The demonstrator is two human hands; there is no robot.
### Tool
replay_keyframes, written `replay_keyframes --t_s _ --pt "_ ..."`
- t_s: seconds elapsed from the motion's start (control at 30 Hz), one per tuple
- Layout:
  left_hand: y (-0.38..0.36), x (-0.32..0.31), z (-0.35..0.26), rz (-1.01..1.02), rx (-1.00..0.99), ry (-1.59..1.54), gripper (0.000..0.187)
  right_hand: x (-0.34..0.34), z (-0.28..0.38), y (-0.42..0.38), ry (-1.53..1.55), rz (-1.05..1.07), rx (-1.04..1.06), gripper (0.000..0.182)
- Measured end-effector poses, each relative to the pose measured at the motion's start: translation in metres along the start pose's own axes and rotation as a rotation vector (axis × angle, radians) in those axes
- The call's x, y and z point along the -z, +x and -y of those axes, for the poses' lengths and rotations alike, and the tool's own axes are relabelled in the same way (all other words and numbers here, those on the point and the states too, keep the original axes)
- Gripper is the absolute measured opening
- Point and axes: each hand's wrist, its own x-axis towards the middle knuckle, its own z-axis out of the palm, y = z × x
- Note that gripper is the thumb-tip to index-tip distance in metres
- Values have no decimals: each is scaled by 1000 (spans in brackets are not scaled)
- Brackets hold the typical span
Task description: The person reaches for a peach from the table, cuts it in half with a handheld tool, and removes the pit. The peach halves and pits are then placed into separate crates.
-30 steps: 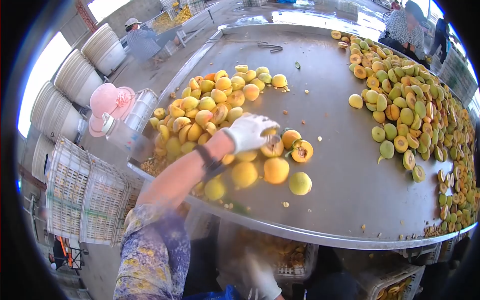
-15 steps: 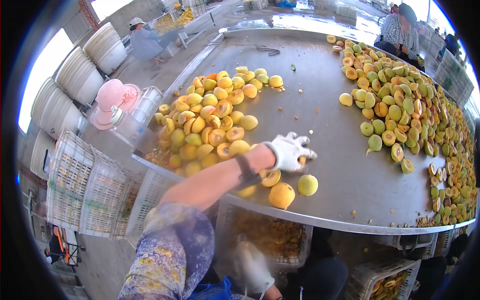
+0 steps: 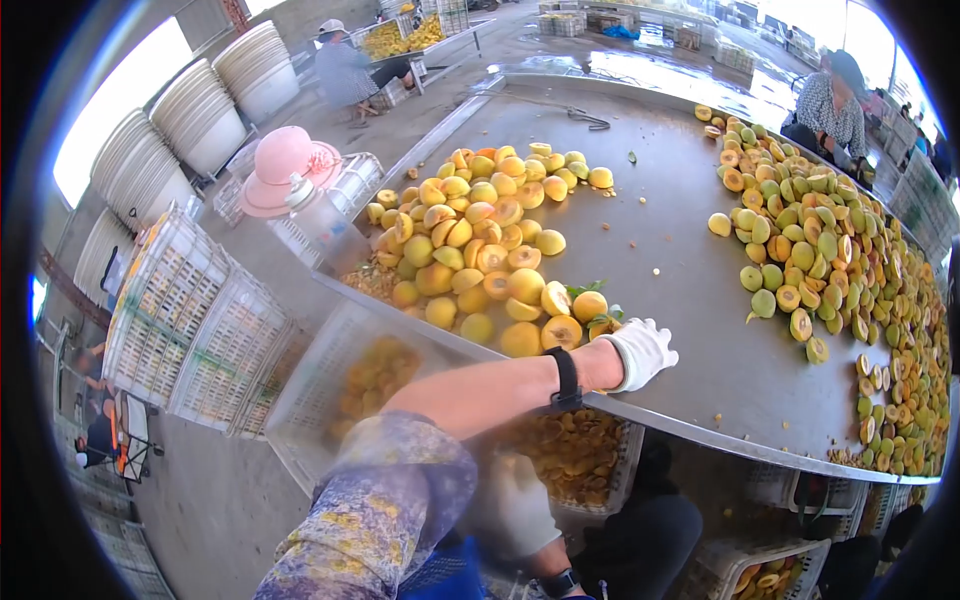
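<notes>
My left hand (image 3: 642,356), in a white glove, is at the near edge of the metal table (image 3: 680,240). Its fingers are bent and close together, palm side down; whatever lies under them is hidden. Just left of it are a yellow peach (image 3: 590,306), a cut peach half (image 3: 562,332) and some green leaves (image 3: 608,319). Behind these spreads a heap of yellow peaches, many halved (image 3: 470,225). Lower down, my right hand (image 3: 522,505), also gloved in white, hangs beside a crate of peach pieces (image 3: 634,470) below the table. Its fingers are blurred.
A larger heap of greenish-yellow peach halves (image 3: 800,225) covers the table's right side. Stacked white crates (image 3: 185,330), a pink hat (image 3: 285,165) and a clear jug (image 3: 325,220) stand at left. Another person (image 3: 835,110) sits at the far right corner.
The view has swung so that the table's contents sit further right. My left hand has come toward the near edge, and its spread fingers have drawn together. My right hand stays low beside the crate.
</notes>
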Motion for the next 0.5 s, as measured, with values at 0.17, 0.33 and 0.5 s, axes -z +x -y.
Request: replay_keyframes --t_s 0.17,0.33,0.5 --pt "-48 23 21 -307 36 -482 40 -1 -28 0 -273 29 169 55" --pt "-158 27 46 -418 77 -1915 34 6 -40 12 -468 176 175 57" --pt "-229 -8 21 -822 117 -1653 34 15 3 25 106 46 59 33"
